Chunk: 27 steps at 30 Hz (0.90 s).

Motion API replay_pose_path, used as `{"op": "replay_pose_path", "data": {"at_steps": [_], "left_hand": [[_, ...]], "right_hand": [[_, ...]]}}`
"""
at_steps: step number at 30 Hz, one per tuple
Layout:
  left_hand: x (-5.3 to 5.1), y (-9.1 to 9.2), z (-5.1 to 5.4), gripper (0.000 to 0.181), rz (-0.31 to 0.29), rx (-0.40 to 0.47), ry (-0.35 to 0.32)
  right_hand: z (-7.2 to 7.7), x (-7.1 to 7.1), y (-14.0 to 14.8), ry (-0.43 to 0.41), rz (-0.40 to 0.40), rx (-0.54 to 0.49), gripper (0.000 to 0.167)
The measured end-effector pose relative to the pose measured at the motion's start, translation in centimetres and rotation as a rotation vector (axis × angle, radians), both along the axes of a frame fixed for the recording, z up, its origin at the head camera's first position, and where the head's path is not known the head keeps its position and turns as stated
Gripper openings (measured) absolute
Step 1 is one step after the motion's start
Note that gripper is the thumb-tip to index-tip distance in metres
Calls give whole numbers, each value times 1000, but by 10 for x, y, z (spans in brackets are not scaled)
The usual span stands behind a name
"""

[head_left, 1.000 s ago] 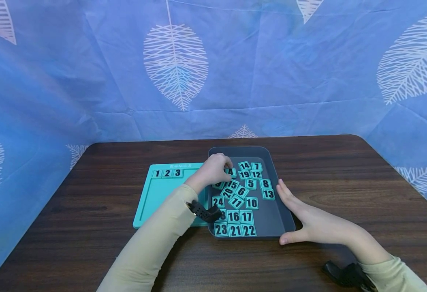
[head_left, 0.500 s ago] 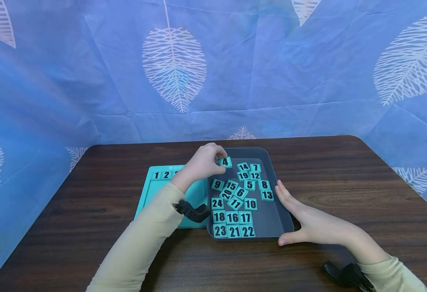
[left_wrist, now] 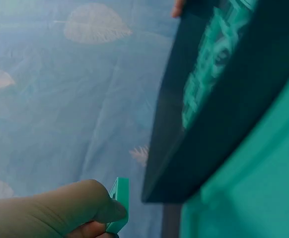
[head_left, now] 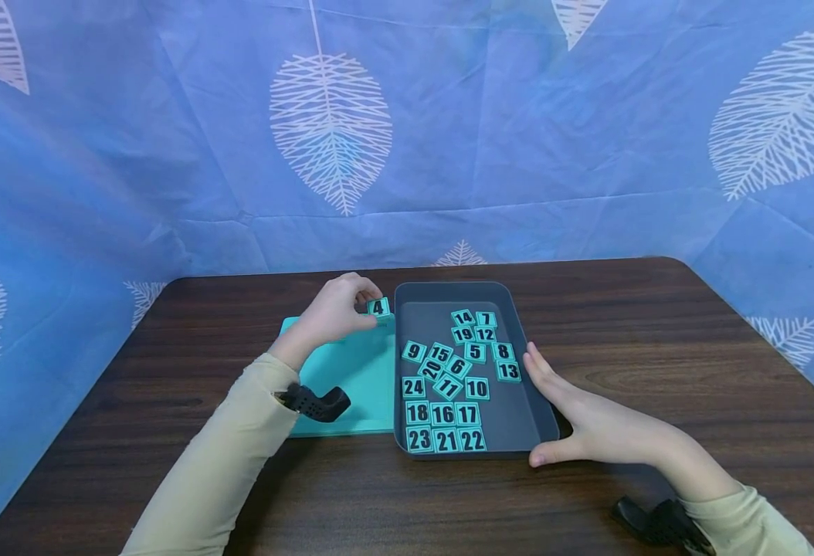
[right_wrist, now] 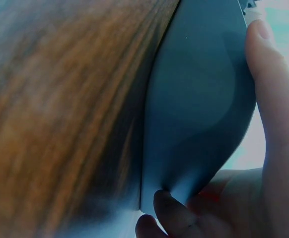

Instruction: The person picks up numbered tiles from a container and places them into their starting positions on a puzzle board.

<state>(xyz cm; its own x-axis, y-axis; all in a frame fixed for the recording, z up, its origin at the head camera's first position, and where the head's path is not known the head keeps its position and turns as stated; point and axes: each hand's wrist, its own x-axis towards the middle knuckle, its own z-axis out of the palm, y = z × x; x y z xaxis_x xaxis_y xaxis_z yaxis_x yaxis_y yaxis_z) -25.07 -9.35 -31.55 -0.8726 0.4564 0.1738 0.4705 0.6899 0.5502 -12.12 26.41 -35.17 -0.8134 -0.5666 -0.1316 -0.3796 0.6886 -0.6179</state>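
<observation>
Here, tile 4 [head_left: 378, 306] is pinched by the left hand [head_left: 334, 309], thumb and fingers clamped on it. In the head view it is seen at the far edge of the green board [head_left: 365, 371], just left of the dark tray [head_left: 518, 421]; in the left wrist view it is shown nearly edge-on. The far left of the board is hidden by the hand. The tray's right wall is touched by the right hand [head_left: 588, 413] — fingers extended, thumb spread well apart toward the near right corner. Loose numbered tiles [head_left: 459, 367] are held in the tray: 14, 7, 19, 12 grouped far, 8 and 13 placed right, others jumbled mid-tray, two rows of three laid near left. Tray and board are borne by a brown table [head_left: 171, 401], backed by leaf-patterned blue cloth [head_left: 449, 139].
</observation>
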Motion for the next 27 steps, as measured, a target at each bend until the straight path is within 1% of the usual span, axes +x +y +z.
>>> {"op": "replay_pose_path", "data": {"at_steps": [4,9,13,16,19,27], "left_hand": [[-1,-13,-7,31,5,-31,-20],[-4,-26,-18,30,-1,-39,-39],[-7,-34,-29,29,-15,-39,-56],[-8,-37,-35,28,-24,-46,-67],[-7,-38,-37,29,-26,-51,-73],[-9,-36,-38,28,-40,-60,-73]], "right_hand": [[0,0,0,3,0,-2,112],[1,0,0,-8,-4,-5,112],[1,0,0,-15,-5,-1,112],[0,0,0,-21,-19,4,114],[-1,0,0,-20,-22,1,114],[-1,0,0,-19,-33,7,115]]}}
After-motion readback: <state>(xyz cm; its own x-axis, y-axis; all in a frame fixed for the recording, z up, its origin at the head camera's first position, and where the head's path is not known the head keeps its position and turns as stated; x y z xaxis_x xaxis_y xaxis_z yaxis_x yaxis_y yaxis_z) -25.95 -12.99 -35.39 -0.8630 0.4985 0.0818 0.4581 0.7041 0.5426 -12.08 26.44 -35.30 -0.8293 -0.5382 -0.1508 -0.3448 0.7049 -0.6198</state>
